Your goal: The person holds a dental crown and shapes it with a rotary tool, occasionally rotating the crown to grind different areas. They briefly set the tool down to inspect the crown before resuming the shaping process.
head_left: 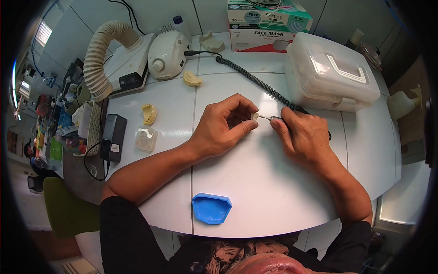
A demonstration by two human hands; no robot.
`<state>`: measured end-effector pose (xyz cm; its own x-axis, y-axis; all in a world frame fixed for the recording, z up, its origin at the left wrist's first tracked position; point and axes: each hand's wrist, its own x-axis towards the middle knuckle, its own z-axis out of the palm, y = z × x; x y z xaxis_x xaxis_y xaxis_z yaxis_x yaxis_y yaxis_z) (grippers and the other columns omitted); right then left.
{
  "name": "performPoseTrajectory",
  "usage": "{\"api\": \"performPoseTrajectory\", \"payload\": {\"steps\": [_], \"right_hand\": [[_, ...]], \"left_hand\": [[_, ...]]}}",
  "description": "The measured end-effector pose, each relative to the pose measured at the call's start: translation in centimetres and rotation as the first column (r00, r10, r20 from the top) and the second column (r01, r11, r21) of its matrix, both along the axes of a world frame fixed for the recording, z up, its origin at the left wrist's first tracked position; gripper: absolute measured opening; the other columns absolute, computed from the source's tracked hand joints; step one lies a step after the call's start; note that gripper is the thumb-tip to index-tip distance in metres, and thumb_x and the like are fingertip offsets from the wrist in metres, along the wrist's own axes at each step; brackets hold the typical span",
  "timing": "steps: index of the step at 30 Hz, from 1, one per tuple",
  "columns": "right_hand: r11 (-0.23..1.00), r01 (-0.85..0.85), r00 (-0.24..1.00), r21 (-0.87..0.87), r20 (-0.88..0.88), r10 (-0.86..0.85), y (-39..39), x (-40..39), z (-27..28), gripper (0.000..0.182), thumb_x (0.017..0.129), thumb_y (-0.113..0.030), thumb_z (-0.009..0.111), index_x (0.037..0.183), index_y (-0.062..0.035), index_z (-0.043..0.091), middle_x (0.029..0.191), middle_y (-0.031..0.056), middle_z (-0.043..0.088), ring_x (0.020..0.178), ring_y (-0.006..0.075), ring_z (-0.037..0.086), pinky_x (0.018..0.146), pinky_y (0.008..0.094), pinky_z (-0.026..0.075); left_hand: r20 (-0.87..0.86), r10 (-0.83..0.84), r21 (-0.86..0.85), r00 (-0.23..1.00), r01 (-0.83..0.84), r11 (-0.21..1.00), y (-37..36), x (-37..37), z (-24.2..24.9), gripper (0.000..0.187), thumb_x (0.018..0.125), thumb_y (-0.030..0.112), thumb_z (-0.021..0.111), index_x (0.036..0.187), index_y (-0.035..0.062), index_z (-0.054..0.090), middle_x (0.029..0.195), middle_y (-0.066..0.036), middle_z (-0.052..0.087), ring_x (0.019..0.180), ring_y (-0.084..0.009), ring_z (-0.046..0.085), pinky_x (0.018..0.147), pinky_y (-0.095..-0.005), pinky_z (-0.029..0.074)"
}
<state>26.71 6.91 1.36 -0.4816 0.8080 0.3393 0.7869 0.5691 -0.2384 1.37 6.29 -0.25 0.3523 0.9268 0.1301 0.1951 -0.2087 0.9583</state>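
My left hand (216,128) pinches a small off-white piece (254,117), possibly dental work, between thumb and fingertips above the white tiled table. Gripped in my right hand (306,137) is a rotary handpiece (276,119), whose thin metal bur (263,117) points left and meets or nearly meets the piece. Much of the handpiece is hidden by my fingers. A coiled black cord (260,82) runs from near the right hand toward a white control unit (168,57). Left of my left hand lie two yellowish dental casts (192,79) and a small clear box (146,139).
A blue tray (211,209) sits near the front edge. At the back are a hose (93,55) on a white unit, mask boxes (260,41) and a plastic case (331,73). A black power adapter (113,137) and basket (92,128) stand left.
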Motion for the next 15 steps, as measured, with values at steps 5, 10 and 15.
{"api": "performPoseTrajectory", "payload": {"steps": [5,10,15], "right_hand": [[1.000,-0.015,1.000,0.010,-0.011,0.015,-0.03,-0.05,-0.01,0.042,0.108,-0.041,0.065,0.084,-0.0071,0.062,0.060,0.0135,0.064,0.054,0.0389,0.066,0.051,0.0496,0.049],[1.000,-0.010,1.000,0.007,0.005,0.010,-0.08,0.00,-0.10,0.041,0.108,-0.041,0.065,0.085,-0.0071,0.062,0.061,0.0136,0.064,0.054,0.0390,0.066,0.051,0.0498,0.049],[1.000,-0.011,1.000,0.004,0.003,0.011,-0.03,-0.03,-0.06,0.041,0.108,-0.040,0.065,0.084,-0.0072,0.061,0.061,0.0133,0.065,0.055,0.0393,0.066,0.051,0.0501,0.048]], "left_hand": [[-0.014,-0.005,0.006,1.000,0.006,1.000,-0.03,0.09,0.15,0.025,0.099,0.003,0.080,0.119,0.0002,0.065,0.107,-0.004,0.072,0.100,-0.0103,0.070,0.093,-0.0277,0.059],[-0.016,-0.005,-0.003,1.000,0.005,1.000,-0.03,0.08,0.11,0.026,0.099,0.003,0.080,0.120,0.0000,0.065,0.107,-0.005,0.072,0.100,-0.0110,0.071,0.093,-0.0279,0.059],[-0.022,-0.016,0.002,1.000,0.016,1.000,-0.04,0.07,0.18,0.025,0.099,0.002,0.079,0.120,0.0001,0.065,0.108,-0.005,0.072,0.102,-0.0113,0.071,0.094,-0.0280,0.060]]}}
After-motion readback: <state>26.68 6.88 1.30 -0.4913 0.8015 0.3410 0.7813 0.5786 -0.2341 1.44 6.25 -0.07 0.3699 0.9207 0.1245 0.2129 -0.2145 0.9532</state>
